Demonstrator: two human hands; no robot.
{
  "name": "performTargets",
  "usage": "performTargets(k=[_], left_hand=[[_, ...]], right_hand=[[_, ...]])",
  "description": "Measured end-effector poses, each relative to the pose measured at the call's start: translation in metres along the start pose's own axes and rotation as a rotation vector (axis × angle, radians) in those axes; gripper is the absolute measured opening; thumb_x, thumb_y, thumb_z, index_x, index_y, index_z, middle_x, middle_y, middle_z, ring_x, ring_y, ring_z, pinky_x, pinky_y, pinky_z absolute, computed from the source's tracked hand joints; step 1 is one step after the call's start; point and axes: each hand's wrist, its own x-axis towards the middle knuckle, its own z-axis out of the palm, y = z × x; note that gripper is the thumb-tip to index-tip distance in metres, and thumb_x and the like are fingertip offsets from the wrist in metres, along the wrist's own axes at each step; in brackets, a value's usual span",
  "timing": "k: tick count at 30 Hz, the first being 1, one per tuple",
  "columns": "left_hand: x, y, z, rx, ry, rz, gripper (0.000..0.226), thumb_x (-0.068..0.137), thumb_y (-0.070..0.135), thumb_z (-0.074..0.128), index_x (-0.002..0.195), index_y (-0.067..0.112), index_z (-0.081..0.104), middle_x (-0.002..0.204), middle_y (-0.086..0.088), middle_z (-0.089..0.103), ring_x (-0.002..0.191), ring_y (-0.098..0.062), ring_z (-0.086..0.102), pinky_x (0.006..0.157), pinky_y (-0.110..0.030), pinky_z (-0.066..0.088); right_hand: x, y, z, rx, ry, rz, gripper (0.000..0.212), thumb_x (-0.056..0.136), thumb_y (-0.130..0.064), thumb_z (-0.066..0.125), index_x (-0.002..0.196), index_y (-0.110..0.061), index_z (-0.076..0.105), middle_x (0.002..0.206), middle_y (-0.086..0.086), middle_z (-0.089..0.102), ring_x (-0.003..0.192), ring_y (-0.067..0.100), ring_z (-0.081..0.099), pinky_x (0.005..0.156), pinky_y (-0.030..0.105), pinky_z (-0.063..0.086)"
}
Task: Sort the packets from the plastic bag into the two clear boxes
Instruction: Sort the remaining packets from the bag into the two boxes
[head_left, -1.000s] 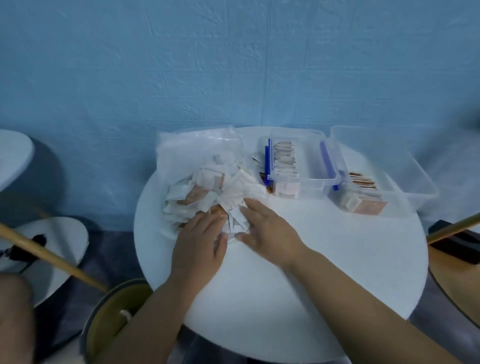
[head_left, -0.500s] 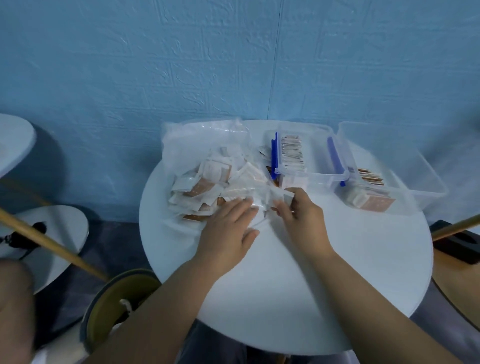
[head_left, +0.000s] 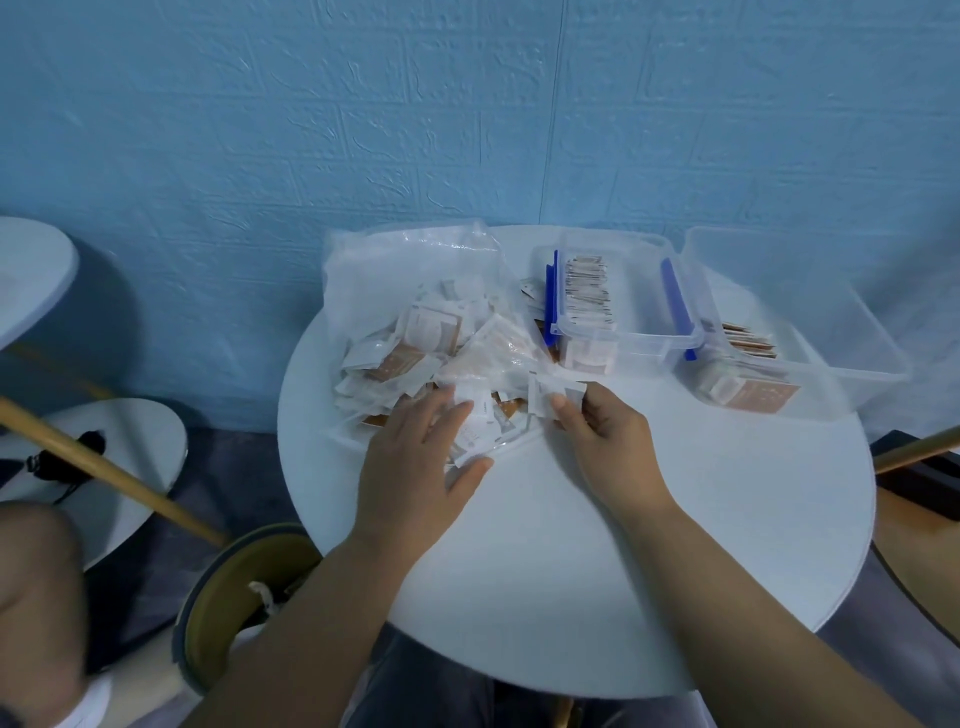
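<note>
Mid-sort: my right hand (head_left: 605, 434) pinches small white paper packets (head_left: 555, 391), left hand (head_left: 415, 462) lies flat; next, probably the blue-latched clear plastic box (head_left: 641, 339).

Dim, bluish, soft light; wide-angle bending at the edges, bottom-left corner blurred.

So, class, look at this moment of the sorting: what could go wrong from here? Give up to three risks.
1. The right hand pinches several white packets at once; one might slip loose on the way to a box.
2. The far clear box seems to overhang the table rim; a nudge could tip it.
</note>
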Motion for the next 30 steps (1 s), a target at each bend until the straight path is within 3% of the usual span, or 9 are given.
performTargets(k=[3, 6, 11, 15, 17, 20, 24, 27, 30], left_hand=[[0.003, 0.006, 0.000, 0.100, -0.026, 0.075, 0.053, 0.083, 0.047, 0.049, 0.124, 0.016, 0.057, 0.133, -0.005, 0.054, 0.121, -0.029, 0.050, 0.094, -0.043, 0.044], [0.002, 0.005, 0.006, 0.054, -0.093, 0.099, 0.049, 0.087, 0.041, 0.044, 0.126, 0.014, 0.057, 0.138, -0.006, 0.050, 0.128, -0.029, 0.043, 0.099, -0.043, 0.038], [-0.004, 0.003, 0.005, -0.063, -0.023, 0.071, 0.032, 0.081, 0.029, 0.066, 0.108, 0.013, 0.068, 0.111, 0.000, 0.067, 0.104, -0.020, 0.062, 0.084, -0.027, 0.049], [-0.005, 0.004, -0.006, -0.138, 0.105, 0.062, 0.033, 0.088, 0.032, 0.047, 0.100, 0.012, 0.071, 0.095, 0.000, 0.071, 0.089, -0.015, 0.064, 0.079, -0.017, 0.044], [-0.003, 0.006, -0.012, -0.190, 0.165, -0.026, 0.032, 0.093, 0.029, 0.048, 0.101, 0.007, 0.070, 0.092, -0.004, 0.072, 0.084, -0.016, 0.066, 0.078, -0.016, 0.044], [-0.001, 0.013, -0.023, -0.408, 0.225, -0.317, 0.034, 0.093, 0.027, 0.047, 0.104, 0.002, 0.067, 0.094, -0.007, 0.070, 0.082, -0.012, 0.061, 0.073, 0.002, 0.038], [-0.002, 0.024, -0.027, -0.572, 0.214, -0.517, 0.029, 0.094, 0.028, 0.045, 0.106, 0.009, 0.063, 0.093, 0.007, 0.061, 0.076, 0.005, 0.052, 0.067, 0.006, 0.035], [-0.007, 0.037, -0.026, -0.674, 0.134, -0.563, 0.015, 0.096, 0.030, 0.042, 0.102, 0.025, 0.055, 0.091, 0.017, 0.055, 0.076, 0.014, 0.049, 0.064, 0.003, 0.038], [-0.012, 0.042, -0.024, -0.764, 0.047, -0.538, 0.016, 0.092, 0.039, 0.041, 0.103, 0.031, 0.050, 0.090, 0.020, 0.057, 0.081, 0.004, 0.059, 0.066, -0.008, 0.048]], right_hand=[[-0.001, -0.003, 0.000, -0.022, -0.022, -0.009, 0.033, 0.089, -0.028, 0.058, 0.070, -0.002, 0.053, 0.065, 0.013, 0.055, 0.062, 0.014, 0.041, 0.056, 0.023, 0.033], [-0.003, -0.006, -0.001, -0.039, -0.016, -0.021, 0.039, 0.089, -0.021, 0.060, 0.055, -0.026, 0.042, 0.047, -0.013, 0.040, 0.050, 0.004, 0.035, 0.050, 0.014, 0.031], [-0.002, -0.007, 0.000, -0.077, -0.016, -0.032, 0.042, 0.089, -0.020, 0.061, 0.056, -0.028, 0.037, 0.051, -0.010, 0.035, 0.049, 0.004, 0.035, 0.049, 0.014, 0.030], [-0.001, -0.008, -0.001, -0.030, -0.022, -0.001, 0.012, 0.089, -0.022, 0.061, 0.080, -0.027, 0.054, 0.056, -0.005, 0.039, 0.052, 0.005, 0.038, 0.053, 0.013, 0.034], [0.001, -0.006, -0.002, 0.012, -0.021, 0.052, 0.011, 0.087, -0.024, 0.063, 0.092, -0.019, 0.055, 0.059, -0.003, 0.038, 0.055, 0.008, 0.035, 0.054, 0.016, 0.032], [0.000, -0.008, -0.002, 0.225, -0.066, 0.149, 0.016, 0.086, -0.019, 0.065, 0.089, -0.007, 0.056, 0.066, 0.006, 0.042, 0.066, 0.014, 0.044, 0.062, 0.021, 0.043], [-0.012, -0.020, 0.007, 0.445, -0.169, 0.149, 0.023, 0.079, -0.001, 0.068, 0.082, 0.015, 0.051, 0.073, 0.014, 0.040, 0.065, 0.018, 0.049, 0.058, 0.015, 0.048], [-0.018, -0.025, 0.018, 0.386, -0.220, 0.116, 0.033, 0.076, -0.008, 0.073, 0.083, 0.016, 0.050, 0.071, 0.012, 0.041, 0.065, 0.019, 0.042, 0.056, 0.019, 0.042], [-0.021, -0.027, 0.024, 0.353, -0.221, 0.154, 0.023, 0.076, -0.014, 0.075, 0.087, 0.001, 0.061, 0.065, 0.004, 0.049, 0.061, 0.016, 0.044, 0.055, 0.022, 0.038]])
